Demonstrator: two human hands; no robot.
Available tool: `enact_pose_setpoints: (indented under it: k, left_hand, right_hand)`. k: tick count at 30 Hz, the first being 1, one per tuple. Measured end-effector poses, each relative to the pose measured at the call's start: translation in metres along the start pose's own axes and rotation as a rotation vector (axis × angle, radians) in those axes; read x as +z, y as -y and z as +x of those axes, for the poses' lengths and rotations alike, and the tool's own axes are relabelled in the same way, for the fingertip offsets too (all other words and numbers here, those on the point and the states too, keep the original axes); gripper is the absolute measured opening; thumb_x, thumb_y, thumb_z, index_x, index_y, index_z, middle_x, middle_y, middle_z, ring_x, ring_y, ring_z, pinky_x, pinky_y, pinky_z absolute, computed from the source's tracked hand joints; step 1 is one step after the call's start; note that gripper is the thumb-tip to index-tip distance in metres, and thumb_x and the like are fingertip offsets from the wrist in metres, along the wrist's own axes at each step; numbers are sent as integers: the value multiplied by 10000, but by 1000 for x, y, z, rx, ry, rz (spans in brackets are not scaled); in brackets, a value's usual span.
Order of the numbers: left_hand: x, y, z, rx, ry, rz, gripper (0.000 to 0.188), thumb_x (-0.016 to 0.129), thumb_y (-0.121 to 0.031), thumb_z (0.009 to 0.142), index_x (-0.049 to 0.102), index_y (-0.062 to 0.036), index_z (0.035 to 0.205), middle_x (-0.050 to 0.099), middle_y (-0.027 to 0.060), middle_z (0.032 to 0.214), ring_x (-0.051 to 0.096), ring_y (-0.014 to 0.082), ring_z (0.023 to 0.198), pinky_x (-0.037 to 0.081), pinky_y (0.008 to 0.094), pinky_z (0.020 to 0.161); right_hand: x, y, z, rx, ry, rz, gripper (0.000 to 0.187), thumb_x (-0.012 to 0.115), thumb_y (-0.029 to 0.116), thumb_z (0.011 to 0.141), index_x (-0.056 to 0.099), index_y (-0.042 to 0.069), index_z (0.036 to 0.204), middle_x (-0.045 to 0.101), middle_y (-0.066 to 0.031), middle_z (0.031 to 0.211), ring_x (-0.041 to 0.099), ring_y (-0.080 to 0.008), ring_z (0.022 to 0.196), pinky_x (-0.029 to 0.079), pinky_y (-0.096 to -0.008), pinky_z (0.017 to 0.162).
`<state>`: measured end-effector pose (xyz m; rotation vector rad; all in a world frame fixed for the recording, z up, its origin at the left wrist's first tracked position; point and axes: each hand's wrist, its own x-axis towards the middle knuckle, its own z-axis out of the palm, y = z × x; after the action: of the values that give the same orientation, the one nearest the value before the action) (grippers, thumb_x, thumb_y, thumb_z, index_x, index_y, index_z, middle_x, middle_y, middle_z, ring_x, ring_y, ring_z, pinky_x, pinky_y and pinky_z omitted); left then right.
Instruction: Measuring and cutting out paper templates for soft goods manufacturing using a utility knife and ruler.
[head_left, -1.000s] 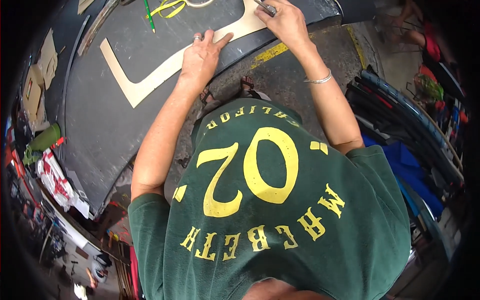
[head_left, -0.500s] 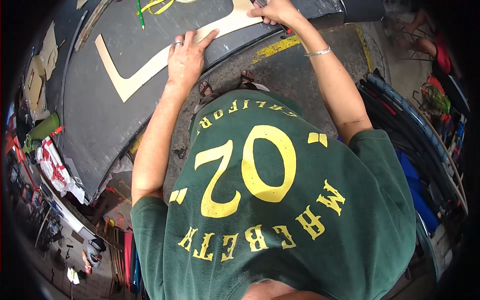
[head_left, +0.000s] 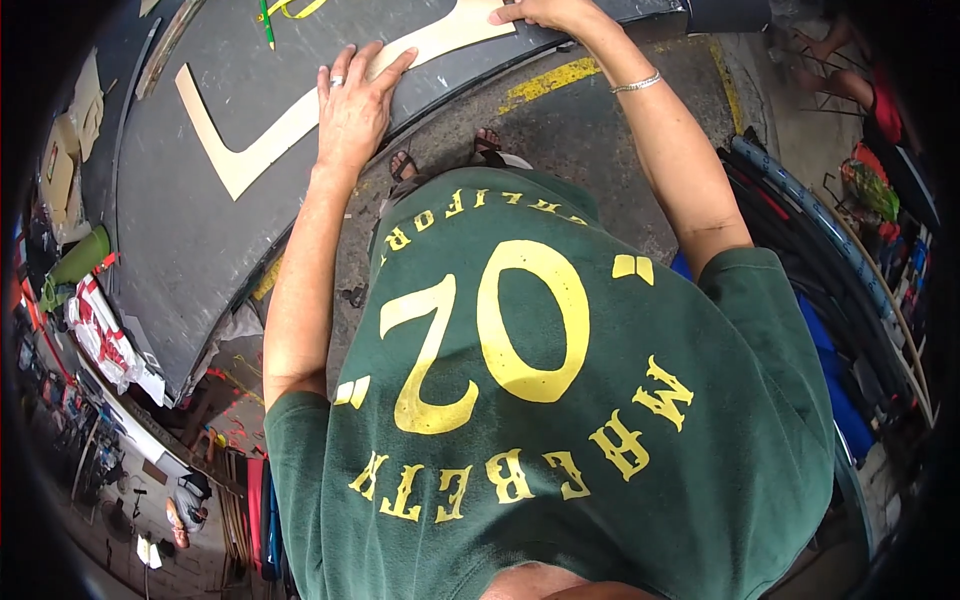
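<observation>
A pale, flat cut-out shape with angled arms, like a template, lies on the dark work table. My left hand rests flat over its middle with fingers stretched out, a ring on one finger. At the upper edge of the view, my right hand is bent at the shape's right end, its thumb touching the pale material. The top of that hand is cut off, so anything in its fingers is hidden. The shape's upper arm also runs out of view.
A green pencil and a yellow strip, perhaps a measuring tape, lie beyond the shape. Long tubes and rolls stand to my right. Plastic-wrapped goods and a green roll sit at the left. Another person is at the upper right.
The shape, table and both hands sit slightly higher and further left in view. The greyish tool seen earlier at my right hand is now out of sight.
</observation>
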<state>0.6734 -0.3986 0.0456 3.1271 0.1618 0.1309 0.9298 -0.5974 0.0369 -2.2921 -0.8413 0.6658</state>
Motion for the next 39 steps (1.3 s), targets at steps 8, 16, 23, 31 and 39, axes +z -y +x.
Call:
enact_pose_setpoints:
  k: [8,16,23,31,39]
  left_hand:
    - [2,3,-1,36,4,-16,468,552,-233,1036,546,-428,1461,546,30,1478,474,317,1388,362,596,1150]
    - [2,6,2,50,12,-9,468,545,-261,1041,527,-442,1472,546,22,1483,480,296,1384,356,566,1151]
    - [2,11,1,72,0,-25,445,545,-274,1043,547,-433,1459,552,2,1474,487,276,1374,362,541,1138]
    - [0,18,-1,119,38,-39,426,555,-326,1038,567,-410,1456,547,-46,1493,476,256,1397,353,516,1161]
    - [2,19,-3,138,-39,-51,384,582,-348,1020,614,-386,1401,602,-71,1432,531,231,1339,401,492,1144]
  right_hand:
    - [-1,-4,-2,-47,51,-22,505,834,278,690,688,-10,1079,718,-282,986,710,-421,972,546,-476,853]
    - [-12,7,-12,-41,60,-31,512,827,252,717,683,-15,1130,725,-270,1008,711,-420,998,551,-465,871]
    - [-22,0,-23,-211,97,258,461,813,202,738,675,-26,1115,714,-284,985,717,-408,976,546,-466,857]
    - [-16,2,-18,-121,27,-23,392,792,183,740,655,-54,1020,706,-258,865,728,-393,858,553,-448,765]
    - [-24,17,-21,18,132,94,285,782,144,764,626,-34,924,660,-152,697,660,-224,582,517,-372,551]
